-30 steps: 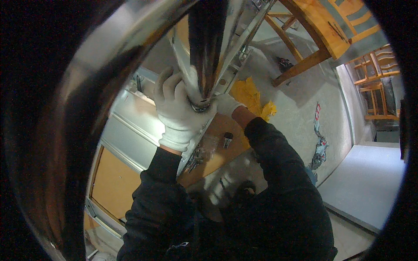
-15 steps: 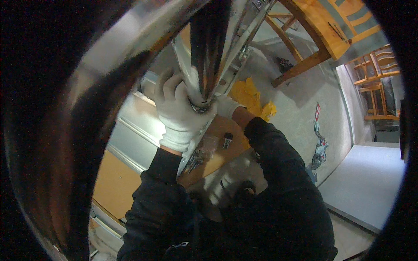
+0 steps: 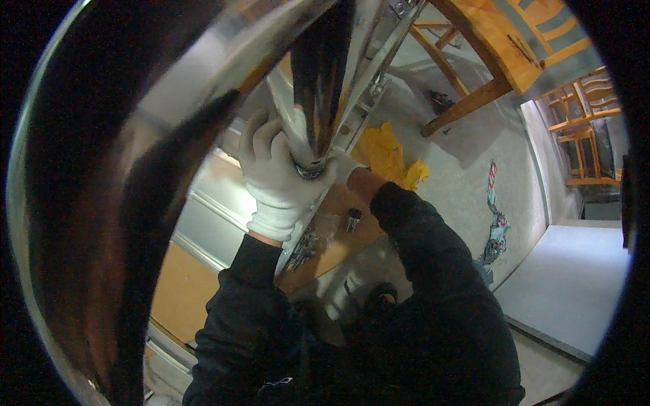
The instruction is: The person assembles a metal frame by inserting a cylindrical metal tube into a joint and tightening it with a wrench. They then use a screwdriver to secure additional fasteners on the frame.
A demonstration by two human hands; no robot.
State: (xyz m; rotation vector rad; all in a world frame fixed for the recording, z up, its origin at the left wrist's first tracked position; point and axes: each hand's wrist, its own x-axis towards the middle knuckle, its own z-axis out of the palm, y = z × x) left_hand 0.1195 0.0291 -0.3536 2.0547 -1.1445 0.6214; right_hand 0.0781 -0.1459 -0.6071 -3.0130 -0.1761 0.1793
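- Gloved left hand point(image 3: 281, 177) wrapped around the lower end of a shiny metal tube point(image 3: 323, 81), fingers curled tight on it, thumb side toward the collar.
- Right hand point(image 3: 344, 169) mostly hidden behind the tube; only a patch of white glove and the wrist show, apparently pressed against the tube's far side. Cannot tell how its fingers lie, nor whether they close on anything.
- Tube held up close under the camera, above a wooden board point(image 3: 332, 233) and a pale floor; long axis running from the upper edge of the view down toward the hands, leaning slightly, lower end pointing toward the chest.
- Dark ringed collar point(image 3: 310, 170) at that lower end, right at the left fingertips, looking seated on the tube; whether fully tightened cannot be told.
- Judged stage: fitting work at the tube end under way, not finished, since both hands are on it and a small dark part point(image 3: 353, 220) lies unused on the board beside a cluster of small metal pieces point(image 3: 306, 242).
- Large curved polished metal piece point(image 3: 108, 203) filling the left of the view.
- Yellow cloth point(image 3: 389, 157) on the floor beyond the hands; wooden chair point(image 3: 494, 61) further off.
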